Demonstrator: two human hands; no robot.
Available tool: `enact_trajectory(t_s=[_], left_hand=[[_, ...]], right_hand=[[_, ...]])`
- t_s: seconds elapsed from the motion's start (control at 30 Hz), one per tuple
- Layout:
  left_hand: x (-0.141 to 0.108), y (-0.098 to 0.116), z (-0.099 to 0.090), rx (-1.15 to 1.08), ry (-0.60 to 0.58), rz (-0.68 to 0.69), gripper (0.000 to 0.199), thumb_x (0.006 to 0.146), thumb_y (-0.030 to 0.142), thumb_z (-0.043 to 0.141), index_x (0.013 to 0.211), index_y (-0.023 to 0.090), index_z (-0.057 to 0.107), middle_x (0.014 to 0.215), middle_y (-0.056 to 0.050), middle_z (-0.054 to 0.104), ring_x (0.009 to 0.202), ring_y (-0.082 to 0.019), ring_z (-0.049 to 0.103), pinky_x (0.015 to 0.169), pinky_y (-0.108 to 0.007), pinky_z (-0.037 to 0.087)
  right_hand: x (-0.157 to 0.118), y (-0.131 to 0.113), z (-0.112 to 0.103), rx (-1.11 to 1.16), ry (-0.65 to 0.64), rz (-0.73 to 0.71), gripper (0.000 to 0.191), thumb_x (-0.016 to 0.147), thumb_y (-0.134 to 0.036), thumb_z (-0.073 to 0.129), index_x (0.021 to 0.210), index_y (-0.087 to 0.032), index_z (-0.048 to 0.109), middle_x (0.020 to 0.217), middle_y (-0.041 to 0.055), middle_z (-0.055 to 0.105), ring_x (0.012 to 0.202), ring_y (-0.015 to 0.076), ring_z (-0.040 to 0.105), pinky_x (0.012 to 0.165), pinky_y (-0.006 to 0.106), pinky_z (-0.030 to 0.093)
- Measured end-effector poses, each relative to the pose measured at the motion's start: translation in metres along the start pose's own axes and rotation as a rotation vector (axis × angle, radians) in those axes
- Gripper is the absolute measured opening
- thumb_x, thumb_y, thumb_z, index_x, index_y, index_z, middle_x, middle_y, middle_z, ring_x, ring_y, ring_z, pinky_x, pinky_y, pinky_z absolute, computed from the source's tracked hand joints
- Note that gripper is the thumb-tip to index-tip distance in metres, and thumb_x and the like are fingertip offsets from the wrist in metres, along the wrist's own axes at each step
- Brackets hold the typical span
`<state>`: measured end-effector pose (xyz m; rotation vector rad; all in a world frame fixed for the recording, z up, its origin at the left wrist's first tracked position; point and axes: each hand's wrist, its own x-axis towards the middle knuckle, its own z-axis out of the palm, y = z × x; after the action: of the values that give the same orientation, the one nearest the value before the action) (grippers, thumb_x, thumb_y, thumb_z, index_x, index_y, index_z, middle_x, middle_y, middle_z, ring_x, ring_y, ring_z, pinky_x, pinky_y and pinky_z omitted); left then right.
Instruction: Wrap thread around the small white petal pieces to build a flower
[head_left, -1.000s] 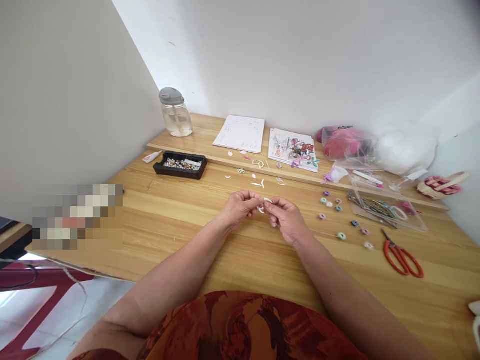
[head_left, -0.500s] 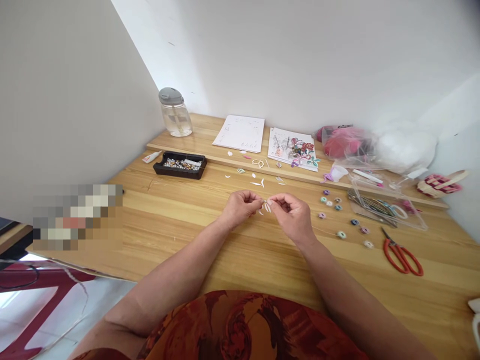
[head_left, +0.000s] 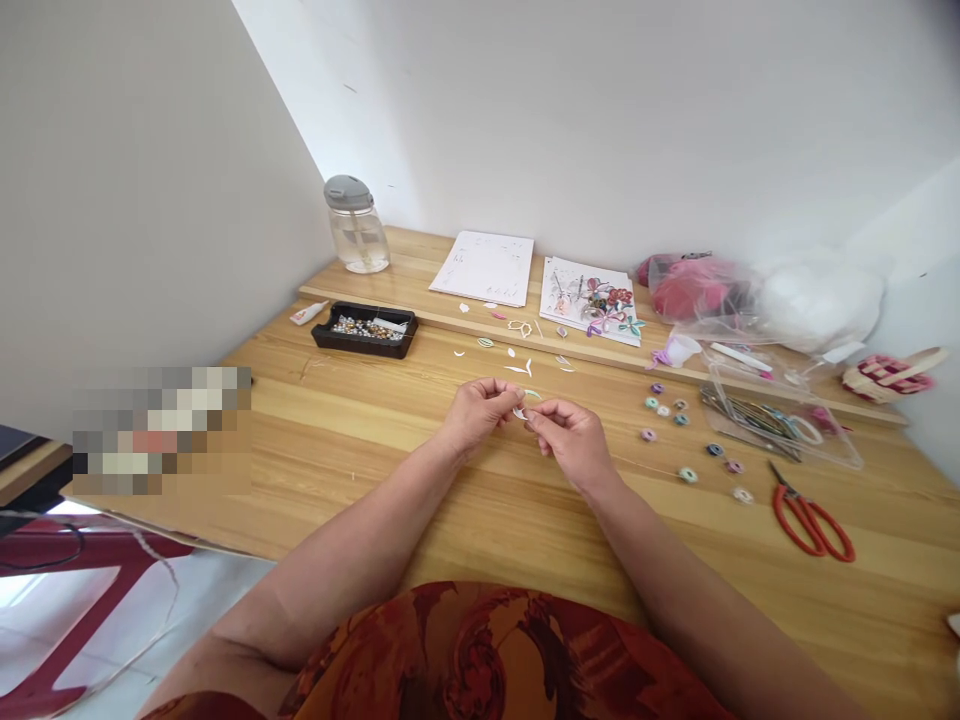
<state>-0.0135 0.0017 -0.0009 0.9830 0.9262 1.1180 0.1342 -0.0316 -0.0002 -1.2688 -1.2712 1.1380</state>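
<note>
My left hand (head_left: 480,415) and my right hand (head_left: 571,440) meet above the middle of the wooden table (head_left: 315,470). Both are closed in a pinch, with a small white curved piece (head_left: 519,412) between their fingertips. A thin pale green edge (head_left: 532,392) shows just above the fingers. Beyond the hands lie white leaf-shaped pieces (head_left: 528,368) and a green-edged leaf shape (head_left: 485,342). Several thread bobbins (head_left: 688,475) are scattered to the right of my right hand.
Red-handled scissors (head_left: 814,520) lie at the right, near a clear tray of tools (head_left: 757,415). A black bead tray (head_left: 364,340) and a bottle (head_left: 358,235) stand at the left. Behind are papers (head_left: 487,268), wire flowers (head_left: 615,300) and a small basket (head_left: 889,377).
My right hand has turned and lowered slightly, its fingers now more closed together. The small pieces between the hands have changed angle. The view has shifted a little.
</note>
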Motion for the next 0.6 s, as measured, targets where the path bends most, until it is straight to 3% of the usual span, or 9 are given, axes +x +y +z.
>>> enact_trajectory(t_s=[0.17, 0.3, 0.47, 0.6], left_hand=[[-0.002, 0.0, 0.002, 0.136, 0.03, 0.042, 0.029, 0.064, 0.039, 0.077, 0.069, 0.014, 0.062, 0.059, 0.002, 0.06, 0.05, -0.007, 0.046, 0.05, -0.021, 0.035], [-0.004, 0.001, 0.002, 0.197, -0.053, 0.029, 0.03, 0.066, 0.04, 0.076, 0.071, 0.013, 0.064, 0.061, 0.001, 0.061, 0.051, -0.007, 0.046, 0.049, -0.021, 0.035], [-0.005, 0.002, 0.001, 0.164, -0.186, -0.028, 0.03, 0.066, 0.041, 0.076, 0.073, 0.013, 0.066, 0.068, -0.002, 0.064, 0.052, -0.007, 0.047, 0.05, -0.021, 0.036], [-0.003, 0.002, 0.0, 0.085, -0.16, -0.061, 0.032, 0.063, 0.041, 0.079, 0.071, 0.013, 0.066, 0.068, -0.002, 0.065, 0.052, -0.006, 0.047, 0.049, -0.021, 0.033]], right_hand=[[-0.009, -0.01, -0.001, -0.303, 0.085, -0.279, 0.014, 0.079, -0.031, 0.068, 0.077, -0.017, 0.072, 0.066, 0.0014, 0.065, 0.055, 0.011, 0.049, 0.052, 0.024, 0.038], [-0.005, -0.015, -0.012, -0.347, 0.136, -0.328, 0.013, 0.08, -0.03, 0.066, 0.079, -0.018, 0.072, 0.066, 0.0007, 0.063, 0.056, 0.0106, 0.047, 0.053, 0.024, 0.038], [0.01, -0.008, -0.022, -0.121, 0.123, -0.166, 0.017, 0.075, -0.035, 0.073, 0.077, -0.018, 0.071, 0.059, -0.0021, 0.058, 0.05, 0.0086, 0.044, 0.048, 0.023, 0.035], [0.013, 0.0, -0.016, 0.145, 0.074, 0.094, 0.027, 0.063, -0.039, 0.08, 0.073, -0.018, 0.068, 0.055, -0.0036, 0.056, 0.041, 0.0066, 0.038, 0.039, 0.022, 0.028]])
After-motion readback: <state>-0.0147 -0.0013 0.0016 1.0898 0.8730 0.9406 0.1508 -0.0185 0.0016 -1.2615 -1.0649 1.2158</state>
